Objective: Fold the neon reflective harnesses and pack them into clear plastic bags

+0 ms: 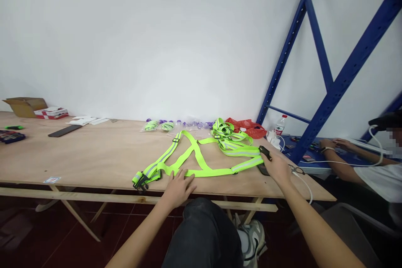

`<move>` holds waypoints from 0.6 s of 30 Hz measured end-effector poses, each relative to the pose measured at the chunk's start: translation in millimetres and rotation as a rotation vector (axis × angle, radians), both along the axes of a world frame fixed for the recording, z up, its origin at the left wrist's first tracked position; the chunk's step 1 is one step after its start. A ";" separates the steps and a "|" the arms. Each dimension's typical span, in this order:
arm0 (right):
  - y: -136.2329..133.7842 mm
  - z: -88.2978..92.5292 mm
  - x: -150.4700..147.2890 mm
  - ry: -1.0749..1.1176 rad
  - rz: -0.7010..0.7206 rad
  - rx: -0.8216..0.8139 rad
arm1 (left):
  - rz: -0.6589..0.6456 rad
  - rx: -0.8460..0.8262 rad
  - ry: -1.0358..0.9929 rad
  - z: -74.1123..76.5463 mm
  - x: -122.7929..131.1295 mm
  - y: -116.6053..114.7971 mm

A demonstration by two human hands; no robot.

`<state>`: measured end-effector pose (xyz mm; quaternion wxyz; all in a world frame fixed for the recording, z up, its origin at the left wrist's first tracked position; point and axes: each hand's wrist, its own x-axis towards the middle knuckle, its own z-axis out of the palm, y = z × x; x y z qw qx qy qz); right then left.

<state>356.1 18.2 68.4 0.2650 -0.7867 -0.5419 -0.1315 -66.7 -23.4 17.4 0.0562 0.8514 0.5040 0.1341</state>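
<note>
Harness webbing (195, 147) in lime yellow is spread across the wooden table (106, 150), to the left of the heaped straps (223, 129) and on the person's side of them; where the two overlap, I cannot tell whether they are joined. The left hand (180, 186), nearer the person than the heaped straps and to their left, rests on the lower strap (216, 172) with its fingers a little apart, pressing rather than gripping. The right hand (278, 165), to the right of the heaped straps, is clamped on a black buckle (265, 152).

The step in hand looks like drawing the webbing out flat. Best done, the left fingers act as a light weight on the lower strap while the right pulls gently and low, so that the silver stripe lies untwisted. A hard tug could drag the heaped straps along or bunch the crossing pieces. The open clip (140, 181), far to the left of the heaped straps and at the table's near edge, might slip over, so drawing it inward seems wise. The red bag (248, 127), just right of the heaped straps, is best left unsnagged.
</note>
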 end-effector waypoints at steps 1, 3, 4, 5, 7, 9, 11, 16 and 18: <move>-2.0 2.4 -7.6 -0.050 0.035 0.023 | 0.011 0.005 0.006 0.6 2.4 -0.2; -5.2 6.8 -24.1 -0.176 0.125 0.052 | 0.035 0.016 0.026 3.5 11.4 -1.0; -6.1 8.5 -32.4 -0.240 0.165 0.049 | 0.037 0.019 0.032 5.8 18.3 -1.7; -6.5 10.1 -40.3 -0.300 0.194 0.046 | 0.023 0.019 0.032 8.3 26.8 -2.4; -5.8 12.7 -53.6 -0.392 0.239 0.046 | -0.057 0.008 0.007 13.2 47.4 -3.4; -3.8 15.5 -63.5 -0.441 0.262 0.061 | -0.175 -0.008 -0.031 16.1 71.1 -3.0; -1.6 18.7 -71.4 -0.443 0.264 0.085 | -0.197 -0.069 -0.041 16.5 95.5 -0.9; 0.1 20.6 -103.5 -0.349 0.256 0.087 | -0.140 -0.198 -0.058 13.9 150.4 4.1; -0.8 13.6 -122.7 -0.335 0.315 0.002 | -0.152 -0.198 -0.075 13.1 163.5 2.1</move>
